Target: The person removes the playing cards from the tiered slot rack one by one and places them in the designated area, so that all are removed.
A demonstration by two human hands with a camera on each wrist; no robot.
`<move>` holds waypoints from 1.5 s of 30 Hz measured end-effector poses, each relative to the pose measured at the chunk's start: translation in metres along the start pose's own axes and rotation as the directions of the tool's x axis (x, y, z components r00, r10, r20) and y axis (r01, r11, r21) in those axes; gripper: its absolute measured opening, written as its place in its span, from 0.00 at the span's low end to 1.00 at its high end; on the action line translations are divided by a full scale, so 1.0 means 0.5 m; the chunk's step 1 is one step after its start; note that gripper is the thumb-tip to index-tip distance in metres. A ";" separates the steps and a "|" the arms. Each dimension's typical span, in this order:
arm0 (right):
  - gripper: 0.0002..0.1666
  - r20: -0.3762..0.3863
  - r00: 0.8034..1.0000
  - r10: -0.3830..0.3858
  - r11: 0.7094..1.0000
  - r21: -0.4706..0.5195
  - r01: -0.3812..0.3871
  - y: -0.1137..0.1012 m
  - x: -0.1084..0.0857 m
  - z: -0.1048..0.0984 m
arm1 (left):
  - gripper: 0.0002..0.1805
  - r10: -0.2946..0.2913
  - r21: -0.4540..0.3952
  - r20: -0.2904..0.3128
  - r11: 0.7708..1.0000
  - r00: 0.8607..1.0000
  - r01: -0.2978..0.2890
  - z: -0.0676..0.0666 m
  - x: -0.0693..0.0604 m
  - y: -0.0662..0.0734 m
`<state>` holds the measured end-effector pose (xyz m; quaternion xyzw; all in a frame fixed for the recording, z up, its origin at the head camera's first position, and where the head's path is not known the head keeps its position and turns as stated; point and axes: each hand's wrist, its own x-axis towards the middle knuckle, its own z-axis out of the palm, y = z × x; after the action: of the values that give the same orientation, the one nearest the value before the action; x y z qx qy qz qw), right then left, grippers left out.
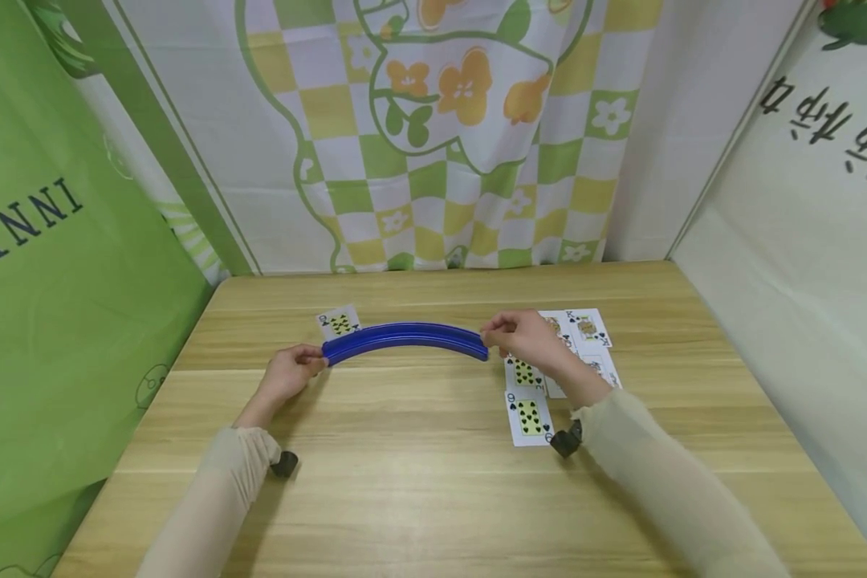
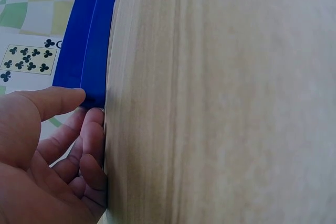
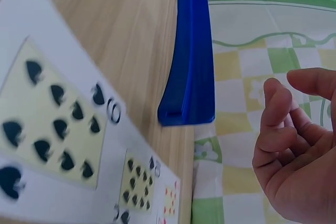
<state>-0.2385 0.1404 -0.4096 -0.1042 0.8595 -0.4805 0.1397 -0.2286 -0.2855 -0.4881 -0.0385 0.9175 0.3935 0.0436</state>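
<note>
A blue curved card holder (image 1: 406, 331) with a groove along its length stands on the wooden table. At its left end, my left hand (image 1: 289, 374) pinches it; the left wrist view shows the thumb (image 2: 63, 100) on the holder and the fingertips against its end. My right hand (image 1: 531, 341) is near the right end, and in the right wrist view its loosely bent fingers (image 3: 278, 129) hold nothing and are apart from the holder (image 3: 194, 77). A nine of clubs (image 1: 340, 323) is at the holder's left end.
Several face-up playing cards lie to the right, partly under my right hand, among them a nine of spades (image 1: 529, 419) and a king (image 1: 588, 326). A patterned curtain (image 1: 441, 160) hangs behind the table (image 1: 419, 498), with cloth walls on both sides.
</note>
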 end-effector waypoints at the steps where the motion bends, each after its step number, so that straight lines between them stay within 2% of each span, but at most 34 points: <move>1: 0.15 0.002 1.000 0.001 1.000 0.002 -0.001 -0.003 0.002 0.003 | 0.19 0.000 0.001 0.000 1.000 1.000 0.000 0.000 0.000 0.000; 14: 0.14 -0.011 0.999 -0.034 0.999 0.004 0.034 -0.035 0.033 0.036 | 0.19 -0.013 -0.001 0.003 1.000 1.000 0.013 0.001 -0.002 0.000; 29: 0.12 -0.024 0.996 -0.091 0.992 0.084 0.093 -0.066 0.075 0.086 | 0.19 -0.017 0.000 0.005 1.000 1.000 0.017 -0.001 0.000 0.000; 37: 0.11 -0.050 0.994 -0.101 0.993 0.053 0.104 -0.081 0.092 0.108 | 0.20 -0.019 0.005 0.004 1.000 1.000 0.019 0.000 -0.002 0.001; 45: 0.08 -0.021 0.993 -0.119 0.988 0.093 0.121 -0.094 0.108 0.130 | 0.20 -0.009 0.009 0.002 1.000 1.000 0.009 0.000 0.000 -0.001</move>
<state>-0.2653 0.0474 -0.4092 -0.1453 0.8293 -0.5286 0.1085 -0.2286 -0.2858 -0.4884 -0.0421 0.9190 0.3892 0.0464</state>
